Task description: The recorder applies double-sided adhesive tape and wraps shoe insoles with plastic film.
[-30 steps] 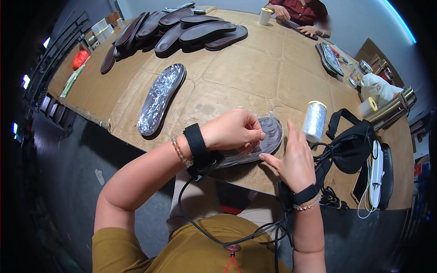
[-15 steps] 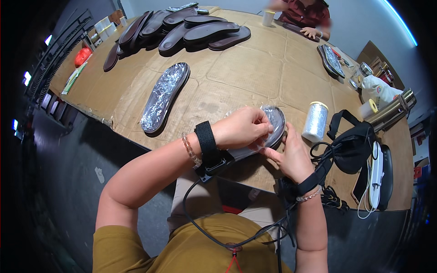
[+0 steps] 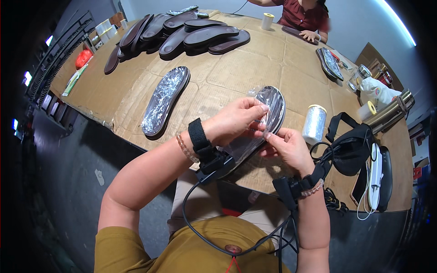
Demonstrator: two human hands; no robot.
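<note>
In front of me a dark brown shoe sole [image 3: 271, 97] lies lengthwise on the table, partly covered by clear plastic film [image 3: 246, 144]. My left hand [image 3: 241, 119] reaches over it, thumb and fingertips pinched on the film near the sole's middle. On the sole's right edge my right hand [image 3: 290, 146] pinches the film too, its fingertips close to those of the left. My hands and wrist straps hide part of the sole's near half. To the left, apart from both hands, rests another sole [image 3: 165, 103] wrapped in shiny film.
A film roll [image 3: 315, 123] stands right of my hands, beside a black strapped pouch [image 3: 353, 150] and cables. Unwrapped soles [image 3: 195, 36] are piled at the far left. Wrapped soles [image 3: 329, 63] and a steel flask [image 3: 387, 113] are at right. A co-worker [image 3: 304, 18] sits opposite.
The sole's far end now reaches farther from me. My right fingers have gone from the sole's side to a pinch on the film. The co-worker's hand has left the far roll.
</note>
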